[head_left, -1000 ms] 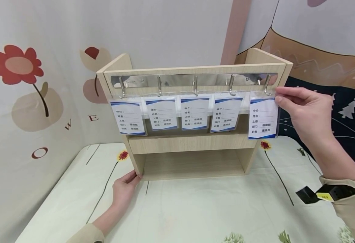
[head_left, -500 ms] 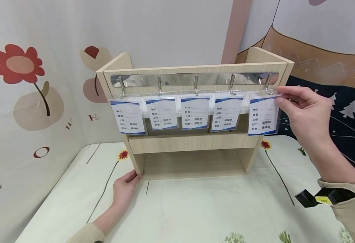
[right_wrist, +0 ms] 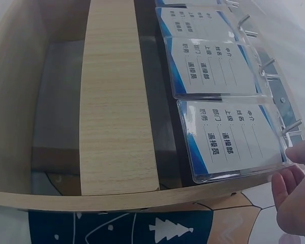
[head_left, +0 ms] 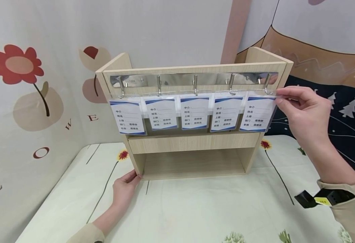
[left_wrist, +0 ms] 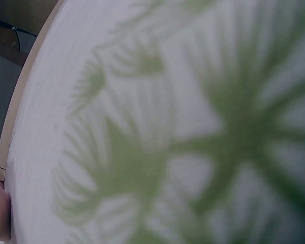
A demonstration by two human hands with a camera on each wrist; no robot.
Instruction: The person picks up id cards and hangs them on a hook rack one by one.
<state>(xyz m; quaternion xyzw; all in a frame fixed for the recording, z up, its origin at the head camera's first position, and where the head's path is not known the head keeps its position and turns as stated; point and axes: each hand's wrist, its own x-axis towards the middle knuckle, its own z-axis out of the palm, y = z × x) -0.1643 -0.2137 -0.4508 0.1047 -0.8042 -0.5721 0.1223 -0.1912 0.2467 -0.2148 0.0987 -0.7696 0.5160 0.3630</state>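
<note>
Right hand (head_left: 305, 113) up at the right end of the hook rail (head_left: 192, 80). Grip: thumb and forefinger pinching the top right corner of the last badge sleeve (head_left: 257, 111), a clear plastic pocket with a white and blue card inside. The sleeve's top edge runs leftward from the grip, under the fifth hook (head_left: 267, 84); whether it is seated on that hook cannot be told. Long axis runs top to bottom but tilted: the lower end swings away from the grip toward the left, so the sleeve hangs askew, its lower left corner just beside the neighbouring badge (head_left: 227, 113). Printed face toward the person.

From the right wrist the same sleeve (right_wrist: 234, 140) shows flat-on, fingertips (right_wrist: 287, 183) at its corner, the hooks' prongs sticking out just beyond.

Further left of the grip, four badges hang straight in a row, one per hook, long axes vertical. All hang in front of the wooden shelf unit (head_left: 192, 143), which stands upright on the bench (head_left: 195, 209) with its flowered cloth.

Left hand (head_left: 124, 189) low, well away from the grip, fingers resting against the shelf unit's bottom left corner, relaxed, holding nothing. Left wrist view: blurred cloth only.
</note>
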